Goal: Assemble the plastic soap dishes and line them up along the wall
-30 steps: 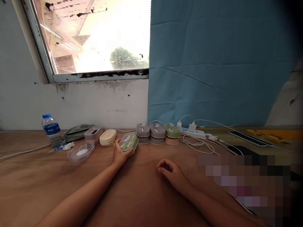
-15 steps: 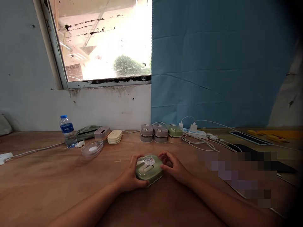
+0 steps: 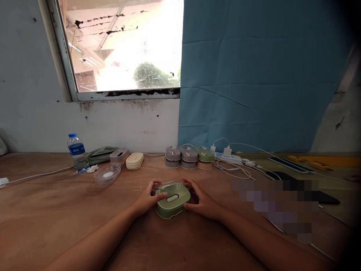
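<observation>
A green lunch box (image 3: 173,205) sits on the table in front of me, a pale oval piece in the middle of its top. Along its far edge stands a clear plastic cover (image 3: 169,184), seemingly tilted up; its exact contact with the box is hard to see. My left hand (image 3: 149,197) grips the left side, thumb stretched over the green top and fingers at the far left corner. On the right, my right hand (image 3: 199,199) closes round the other side, thumb by the near right edge and fingers at the far corner. Fingertips behind the cover are partly hidden.
At the back stand stacked lunch boxes (image 3: 188,157), several cream lids (image 3: 134,160), an open purple box (image 3: 119,156), a clear cover (image 3: 107,174) and a water bottle (image 3: 77,153). Rightward lie a power strip (image 3: 228,157), cables, a phone (image 3: 290,164) and a black item (image 3: 324,197).
The clear cover with its round sticker no longer lies over the green top; it is up at the far edge. My left thumb has moved onto the top, and my right hand has closed in.
</observation>
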Tool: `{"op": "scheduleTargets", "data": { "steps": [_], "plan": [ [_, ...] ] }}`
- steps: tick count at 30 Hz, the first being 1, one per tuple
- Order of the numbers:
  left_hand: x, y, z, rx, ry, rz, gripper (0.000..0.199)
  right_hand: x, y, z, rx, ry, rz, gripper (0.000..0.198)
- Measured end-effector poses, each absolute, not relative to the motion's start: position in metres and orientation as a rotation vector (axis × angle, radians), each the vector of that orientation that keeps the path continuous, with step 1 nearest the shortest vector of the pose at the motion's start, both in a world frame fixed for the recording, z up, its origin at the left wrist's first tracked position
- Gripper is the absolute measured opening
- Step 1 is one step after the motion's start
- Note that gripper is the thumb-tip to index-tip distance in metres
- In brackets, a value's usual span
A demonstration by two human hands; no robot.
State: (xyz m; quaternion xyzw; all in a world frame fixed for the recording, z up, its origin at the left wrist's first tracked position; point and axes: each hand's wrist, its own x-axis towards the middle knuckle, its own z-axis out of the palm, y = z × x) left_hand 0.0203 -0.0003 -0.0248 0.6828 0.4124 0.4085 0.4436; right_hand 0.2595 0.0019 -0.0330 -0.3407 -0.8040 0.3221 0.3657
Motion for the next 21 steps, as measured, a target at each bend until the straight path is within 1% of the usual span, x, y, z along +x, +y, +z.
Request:
{"op": "scheduleTargets", "data": {
  "steps": [4,7,9,11,14,17,21],
  "plan": [
    [0.012,0.008,-0.024,1.733,1.168,1.109,0.042,0.260,0.002,-0.034,-0.875,-2.101,0.822,0.074],
    [0.003,0.016,-0.024,1.676,1.229,1.177,0.048,0.259,-0.003,-0.028,-0.885,-2.186,0.731,0.071],
    [-0.004,0.022,-0.025,1.657,1.293,1.217,0.051,0.258,-0.008,-0.024,-0.892,-2.256,0.626,0.064],
    [-0.011,0.027,-0.026,1.709,1.353,1.251,0.052,0.257,-0.011,-0.020,-0.926,-2.324,0.542,0.053],
    [-0.021,0.036,-0.028,1.757,1.448,1.240,0.051,0.256,-0.015,-0.017,-0.993,-2.404,0.501,0.039],
    [-0.030,0.044,-0.033,1.750,1.546,1.207,0.050,0.255,-0.017,-0.015,-1.032,-2.425,0.486,0.037],
    [-0.034,0.046,-0.036,1.839,1.551,1.172,0.049,0.255,-0.017,-0.015,-1.031,-2.427,0.487,0.036]
  ]
}}
